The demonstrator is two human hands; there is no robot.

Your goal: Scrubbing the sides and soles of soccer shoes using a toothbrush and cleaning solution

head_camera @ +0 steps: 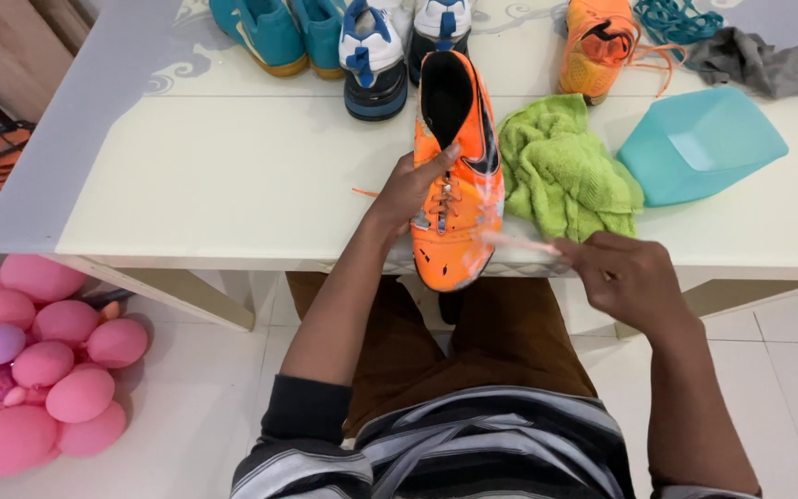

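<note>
I log the left hand (415, 188) clamped on the laced upper of the orange shoe (455, 176), which stands toe-down on the near edge of the desk (233, 176). The right hand (627, 274) is closed on a blurred pale brush (519, 243) touching the toe. Whitish smears remain there, so I judge cleaning partway; green cloth (565, 171) unused beside.

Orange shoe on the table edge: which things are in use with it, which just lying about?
In use: orange shoe, left hand gripping it, right hand holding a blurred brush against it.

Lying about: green cloth, teal basin, grey rag, second orange shoe, teal shoes, pink balloons.
</note>
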